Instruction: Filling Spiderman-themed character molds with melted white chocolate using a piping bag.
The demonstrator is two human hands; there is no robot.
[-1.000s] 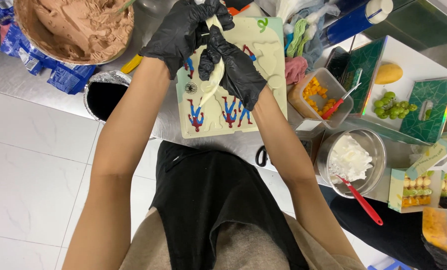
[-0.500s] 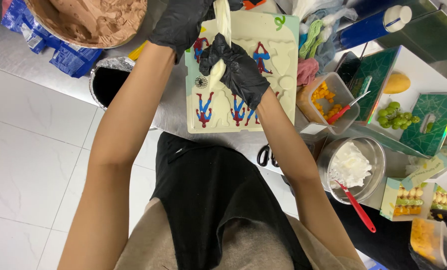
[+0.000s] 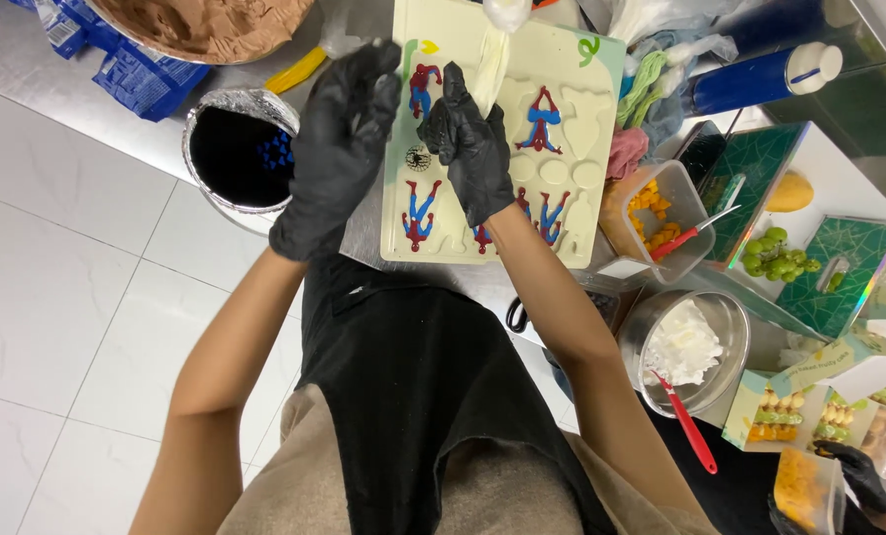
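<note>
White floor tiles (image 3: 56, 327) run below you on the left, and a steel counter (image 3: 96, 109) stretches ahead with your work on it.

Closest to you, your right hand (image 3: 470, 149), in a black glove, is clenched around the lower end of a pale piping bag (image 3: 492, 54); the bag rises away from your fist toward the far edge of the counter. Under that hand lies a cream mould tray (image 3: 572, 198), its hollows partly filled with red and blue figures. The tray spreads out on both sides of the hand, and its near edge sits just below your wrist.

Your left hand (image 3: 336, 149), also gloved in black, hangs loose with the fingers slack, gripping nothing. It hovers over the tray's left edge, just beside your right hand but apart from the bag.

Left of the left hand stands a foil-wrapped pot (image 3: 227, 154), dark inside. Beyond it, a large bowl of brown cream (image 3: 205, 25) sits at the far edge.

Right of your right hand there is a plastic tub of orange pieces (image 3: 651, 213), and nearer you a steel bowl of white cream (image 3: 685, 347) with a red spatula (image 3: 685, 426). Further right lie green grapes (image 3: 770, 253) and a blue bottle (image 3: 760, 74).
</note>
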